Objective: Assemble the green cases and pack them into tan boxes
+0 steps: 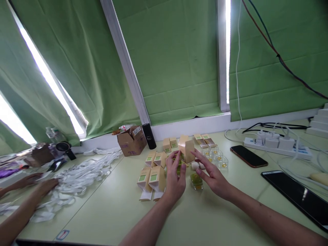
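Between my two hands a small tan carton is tilted. My left hand is at its left side, fingers bent, and my right hand has its fingertips at the right edge. The fingers partly hide their contact with it. Below my right thumb sits a squat glass jar with a green top. More green shows behind my left fingers, mostly hidden. Left of my left hand, several tan cartons with green labels lie in rows, the front ones with flaps open. Behind my right hand are several clear little containers with gold centres.
More cartons stand farther back. A brown cardboard box and black cylinder are by the wall. At right lie a phone, a tablet and a power strip. Another person's hands touch white straps at left.
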